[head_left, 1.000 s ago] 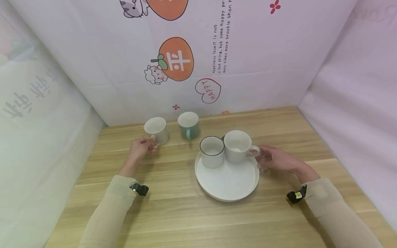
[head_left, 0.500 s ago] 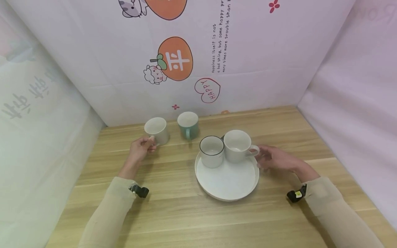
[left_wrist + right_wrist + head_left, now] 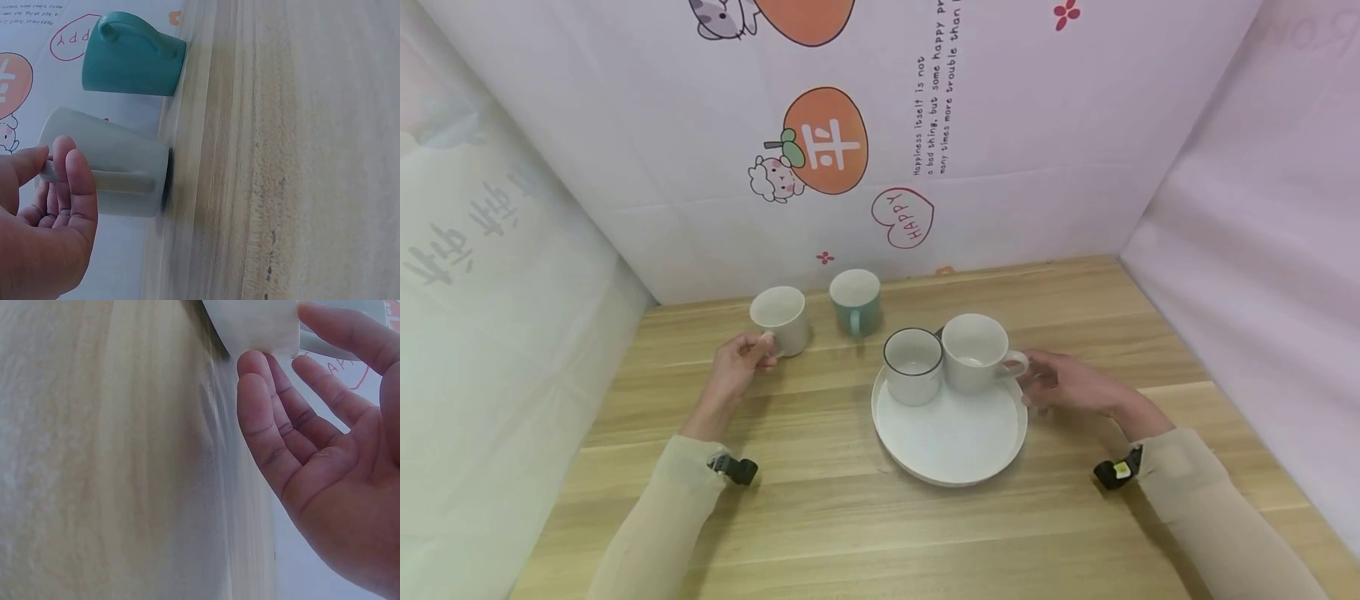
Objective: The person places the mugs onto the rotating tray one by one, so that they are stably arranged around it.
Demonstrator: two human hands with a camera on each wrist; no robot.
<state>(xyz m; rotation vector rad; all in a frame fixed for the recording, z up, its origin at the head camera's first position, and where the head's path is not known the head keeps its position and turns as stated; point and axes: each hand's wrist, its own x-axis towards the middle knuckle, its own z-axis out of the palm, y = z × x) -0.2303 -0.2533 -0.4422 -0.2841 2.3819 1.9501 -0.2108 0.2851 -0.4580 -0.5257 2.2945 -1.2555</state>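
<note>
In the head view, my left hand [image 3: 735, 368] pinches the handle of a plain white mug [image 3: 792, 327] near the back left. The left wrist view shows the thumb and fingers on that handle, with a dark shadow under the base of the mug [image 3: 128, 147]. Over on the right, my right hand [image 3: 1071, 383] holds the edge of a round white tray [image 3: 951, 450]. Its thumb is at the rim and its fingertips are against the outer wall of the tray [image 3: 262, 328]. A black-rimmed white mug [image 3: 913, 375] and a larger white mug [image 3: 972, 358] stand on the tray.
A teal mug [image 3: 859, 315] stands upright by the back wall, between the pinched mug and the tray. Printed white sheets [image 3: 1037, 167] enclose the back and both sides of the wooden table [image 3: 820, 525]. A small dark object shows partly behind the tray's mugs.
The white mug in my left hand has shifted slightly toward me and to the right. My right hand, the tray and its mugs have stayed in place.
</note>
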